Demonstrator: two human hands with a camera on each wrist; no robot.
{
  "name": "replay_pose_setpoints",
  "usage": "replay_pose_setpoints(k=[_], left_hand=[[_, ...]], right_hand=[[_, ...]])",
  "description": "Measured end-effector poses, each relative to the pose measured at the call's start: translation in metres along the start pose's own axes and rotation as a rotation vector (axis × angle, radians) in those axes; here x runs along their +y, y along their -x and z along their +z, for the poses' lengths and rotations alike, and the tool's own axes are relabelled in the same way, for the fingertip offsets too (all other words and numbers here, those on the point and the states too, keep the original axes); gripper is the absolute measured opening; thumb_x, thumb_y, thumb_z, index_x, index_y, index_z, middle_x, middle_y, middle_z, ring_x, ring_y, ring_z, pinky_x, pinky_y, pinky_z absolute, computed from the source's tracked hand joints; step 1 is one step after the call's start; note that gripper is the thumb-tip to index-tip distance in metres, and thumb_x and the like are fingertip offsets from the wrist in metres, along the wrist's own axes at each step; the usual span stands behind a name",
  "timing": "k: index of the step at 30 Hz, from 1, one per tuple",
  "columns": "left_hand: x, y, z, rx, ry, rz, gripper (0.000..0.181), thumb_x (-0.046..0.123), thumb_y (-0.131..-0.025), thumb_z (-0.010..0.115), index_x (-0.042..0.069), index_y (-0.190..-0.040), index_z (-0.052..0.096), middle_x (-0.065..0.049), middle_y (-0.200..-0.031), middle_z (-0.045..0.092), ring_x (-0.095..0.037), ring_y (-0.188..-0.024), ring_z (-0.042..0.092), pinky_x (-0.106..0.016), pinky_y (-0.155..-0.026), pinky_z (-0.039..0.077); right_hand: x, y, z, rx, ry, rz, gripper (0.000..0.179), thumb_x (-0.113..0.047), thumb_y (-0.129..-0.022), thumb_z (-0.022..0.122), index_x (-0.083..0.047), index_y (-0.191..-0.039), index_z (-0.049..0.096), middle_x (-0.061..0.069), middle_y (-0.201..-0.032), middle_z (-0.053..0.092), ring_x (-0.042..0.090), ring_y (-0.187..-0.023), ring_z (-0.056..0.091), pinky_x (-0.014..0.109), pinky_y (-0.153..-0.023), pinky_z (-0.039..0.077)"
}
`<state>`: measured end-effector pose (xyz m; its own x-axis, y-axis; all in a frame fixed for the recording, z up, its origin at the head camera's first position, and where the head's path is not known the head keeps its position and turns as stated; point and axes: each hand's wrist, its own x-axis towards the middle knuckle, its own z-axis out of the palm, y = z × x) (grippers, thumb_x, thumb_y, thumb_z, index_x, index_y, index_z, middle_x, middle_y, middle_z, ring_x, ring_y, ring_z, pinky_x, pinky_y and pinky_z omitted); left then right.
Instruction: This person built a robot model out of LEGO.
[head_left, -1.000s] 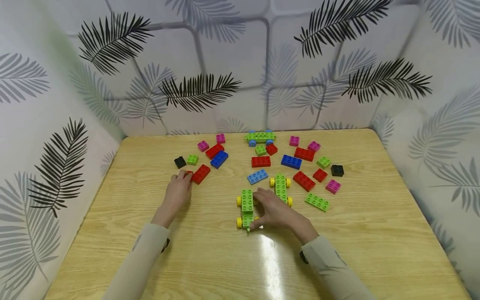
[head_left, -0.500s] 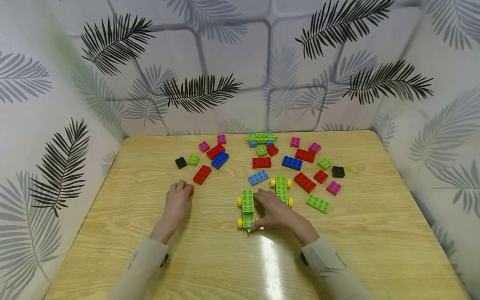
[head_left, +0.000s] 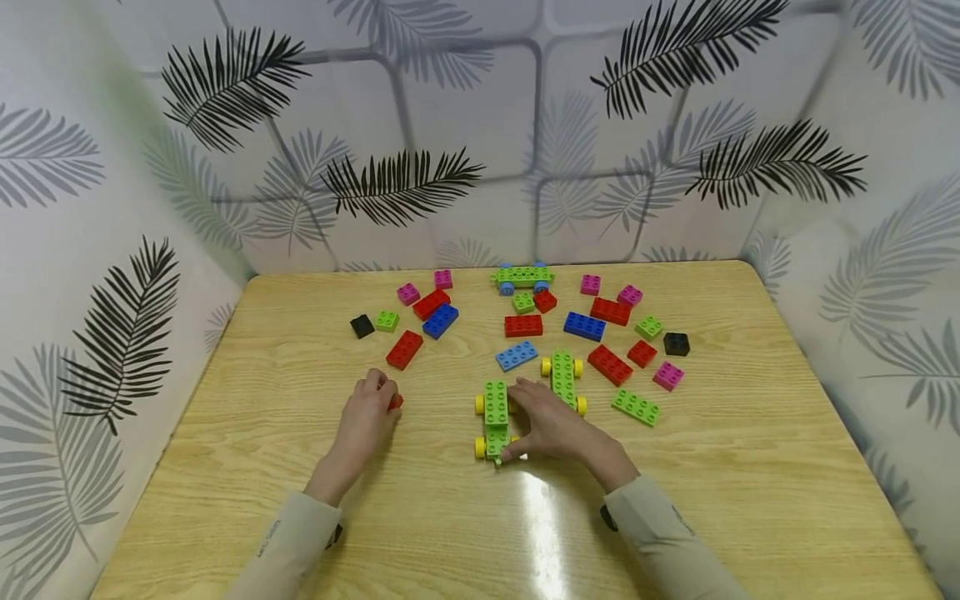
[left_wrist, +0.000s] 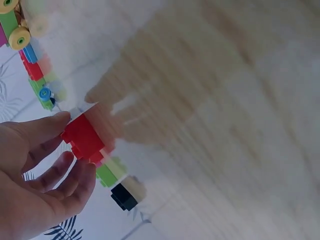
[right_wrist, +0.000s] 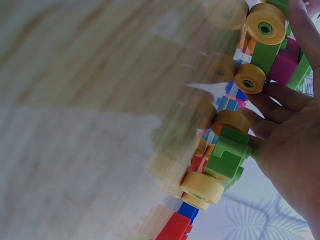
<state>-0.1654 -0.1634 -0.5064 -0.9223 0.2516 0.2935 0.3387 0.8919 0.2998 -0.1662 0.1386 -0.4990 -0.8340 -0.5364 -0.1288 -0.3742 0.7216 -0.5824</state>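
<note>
My left hand (head_left: 369,417) pinches a small red toy brick (left_wrist: 84,138) between thumb and fingertips, low over the wooden table. Only a red corner of that brick shows past the fingers in the head view. Around the right side of a toy brick car (head_left: 496,408), my right hand (head_left: 551,421) holds with the thumb at its near end. This car has a green base on yellow wheels (right_wrist: 266,24), a magenta brick (right_wrist: 285,61) and a long green brick on top. A second green wheeled base (head_left: 562,377) stands just right of it, close to the right hand's fingers.
Behind the left hand lie a long red brick (head_left: 405,350), a black brick (head_left: 362,326) and a blue brick (head_left: 440,320). A green base with blue wheels (head_left: 522,277) stands at the back edge. Several bricks, including a flat green one (head_left: 636,407), lie at right.
My left hand has drawn the small red brick away from beside the long red brick, toward me, then slightly right. The right hand has stayed on the car.
</note>
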Motion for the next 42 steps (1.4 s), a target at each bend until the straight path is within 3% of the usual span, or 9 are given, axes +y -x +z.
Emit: replay_pose_setpoints(k=[6,9,17,25,33,42], left_hand=[[0.005,0.001,0.003,-0.006,0.014,-0.109,0.038,0.003,-0.076,0.080,-0.002,-0.101,0.052,-0.020,-0.099,0.054,-0.035,-0.080,0.056,-0.044,-0.061,0.051],[0.010,0.001,0.003,-0.024,0.034,-0.120,0.041,0.004,-0.078,0.079,-0.003,-0.108,0.052,-0.019,-0.095,0.057,-0.034,-0.081,0.057,-0.045,-0.063,0.051],[0.043,-0.013,-0.008,-0.013,0.215,0.016,0.042,0.006,-0.083,0.075,-0.002,-0.121,0.060,-0.014,-0.116,0.062,-0.030,-0.107,0.058,-0.042,-0.088,0.051],[0.079,-0.029,-0.017,-0.034,0.395,0.137,0.038,0.008,-0.085,0.073,0.005,-0.122,0.064,-0.008,-0.111,0.060,-0.022,-0.098,0.057,-0.034,-0.076,0.052],[0.101,-0.040,-0.008,-0.146,0.414,0.185,0.039,0.009,-0.087,0.071,0.004,-0.124,0.062,-0.008,-0.117,0.060,-0.025,-0.109,0.055,-0.038,-0.093,0.048],[0.104,-0.043,0.000,-0.181,0.379,0.234,0.035,0.007,-0.087,0.071,0.004,-0.121,0.065,-0.007,-0.112,0.060,-0.023,-0.106,0.055,-0.037,-0.091,0.049]], right_hand=[[0.000,0.000,-0.001,0.004,-0.002,0.003,0.102,-0.050,-0.065,0.085,-0.001,-0.143,0.042,0.017,-0.148,0.039,0.032,-0.141,0.027,0.048,-0.115,0.019],[0.000,0.000,-0.001,0.003,-0.007,0.008,0.102,-0.050,-0.065,0.085,-0.001,-0.143,0.042,0.016,-0.149,0.039,0.033,-0.141,0.027,0.048,-0.115,0.019],[0.001,0.001,0.001,0.002,-0.020,0.011,0.101,-0.050,-0.065,0.085,-0.001,-0.143,0.042,0.017,-0.149,0.038,0.033,-0.142,0.026,0.048,-0.115,0.020],[0.002,0.001,0.001,0.014,-0.016,0.000,0.100,-0.049,-0.065,0.086,-0.002,-0.142,0.043,0.016,-0.148,0.040,0.033,-0.141,0.027,0.049,-0.114,0.020],[0.003,0.001,0.002,0.018,-0.008,-0.015,0.098,-0.049,-0.066,0.085,-0.001,-0.141,0.045,0.017,-0.148,0.040,0.034,-0.141,0.028,0.050,-0.113,0.022],[0.004,-0.001,0.002,0.013,0.011,-0.006,0.097,-0.052,-0.066,0.084,-0.002,-0.140,0.046,0.016,-0.148,0.041,0.033,-0.140,0.029,0.049,-0.113,0.024]])
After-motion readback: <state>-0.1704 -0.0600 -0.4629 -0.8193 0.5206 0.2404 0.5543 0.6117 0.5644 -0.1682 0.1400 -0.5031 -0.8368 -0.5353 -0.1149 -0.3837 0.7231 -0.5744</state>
